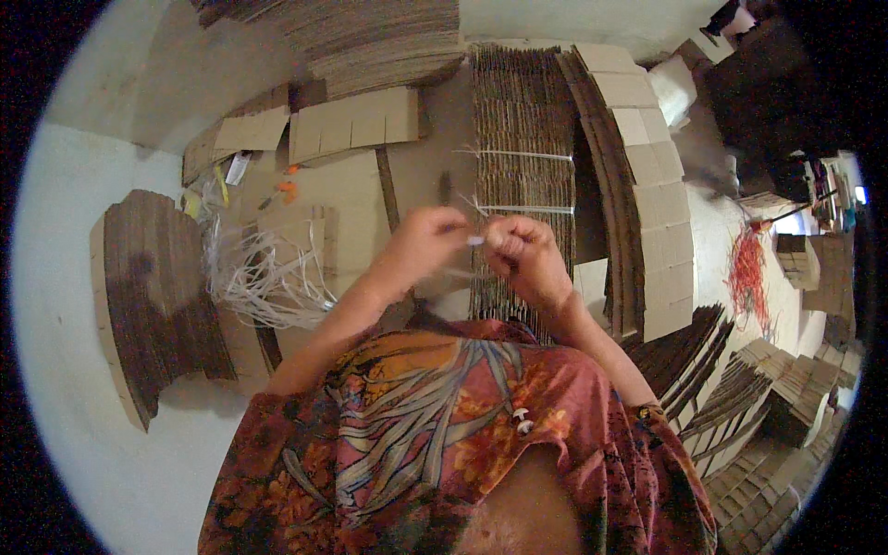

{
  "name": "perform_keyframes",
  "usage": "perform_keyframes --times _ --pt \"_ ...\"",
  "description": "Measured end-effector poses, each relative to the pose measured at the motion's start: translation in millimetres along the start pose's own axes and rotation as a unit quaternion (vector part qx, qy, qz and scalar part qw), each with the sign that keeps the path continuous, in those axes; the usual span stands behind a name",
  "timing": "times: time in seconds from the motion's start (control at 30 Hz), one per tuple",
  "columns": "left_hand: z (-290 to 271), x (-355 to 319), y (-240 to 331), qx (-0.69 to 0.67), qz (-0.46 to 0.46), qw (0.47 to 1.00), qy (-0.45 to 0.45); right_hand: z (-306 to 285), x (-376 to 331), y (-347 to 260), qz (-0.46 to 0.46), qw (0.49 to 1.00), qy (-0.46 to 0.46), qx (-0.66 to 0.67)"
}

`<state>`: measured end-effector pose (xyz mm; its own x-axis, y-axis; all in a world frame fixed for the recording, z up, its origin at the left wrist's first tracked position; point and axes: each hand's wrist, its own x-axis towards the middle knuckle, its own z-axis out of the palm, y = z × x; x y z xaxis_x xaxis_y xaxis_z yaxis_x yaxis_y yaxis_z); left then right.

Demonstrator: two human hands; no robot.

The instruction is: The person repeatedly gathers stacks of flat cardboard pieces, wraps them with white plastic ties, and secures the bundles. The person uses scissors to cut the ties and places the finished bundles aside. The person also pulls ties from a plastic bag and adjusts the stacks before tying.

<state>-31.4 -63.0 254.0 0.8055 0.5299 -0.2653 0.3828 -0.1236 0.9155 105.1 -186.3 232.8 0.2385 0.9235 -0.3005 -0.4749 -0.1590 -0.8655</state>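
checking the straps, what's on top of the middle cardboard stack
Two white straps show across the cardboard stack; the right hand covers part nearer the person, hiding whatever is there.

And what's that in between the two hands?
In the head view, a small white piece shows between the left hand and the right hand, right up against the right one. It's too blurred to name.

Your left forearm (338,326) slants up and to the right, while your right forearm (599,350) slants up and to the left. Your left grip (427,242), somewhat blurred, points its fingers inward, close beside your right grip (529,257), whose fingers curl in toward the palm, knuckles showing, wrist bent slightly inward
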Motion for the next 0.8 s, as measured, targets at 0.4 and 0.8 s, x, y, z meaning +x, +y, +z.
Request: perform_keyframes --times 0.4,0.8 --pt "14.5 -20.9 -10.2 -0.373 -0.187 0.908 -0.024 -0.6 -10.8 12.9 -0.422 0.757 0.03 -0.497" --pt "29.5 -18.6 6.7 0.048 0.206 0.954 0.211 14.6 -4.5 -10.5 0.03 0.996 0.07 0.05"
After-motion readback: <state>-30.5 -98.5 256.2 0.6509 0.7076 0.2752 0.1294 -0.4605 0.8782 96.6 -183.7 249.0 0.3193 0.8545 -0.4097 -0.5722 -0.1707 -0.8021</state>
